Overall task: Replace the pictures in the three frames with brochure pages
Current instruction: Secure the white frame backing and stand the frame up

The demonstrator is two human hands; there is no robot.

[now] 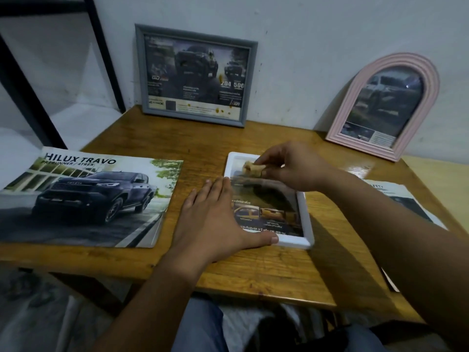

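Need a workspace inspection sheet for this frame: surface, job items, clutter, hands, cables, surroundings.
Surface: wooden table, worn finish.
Job's things: white frame flat on the table; grey frame and pink arched frame lean on the wall, pages inside; brochure at left.
Clutter: loose page at right edge.
Grippers: left hand flat, steadying the white frame; right hand pinches a small beige wad over its glass.
Cables: nothing seen.
Surroundings: white wall, black shelf frame at left.
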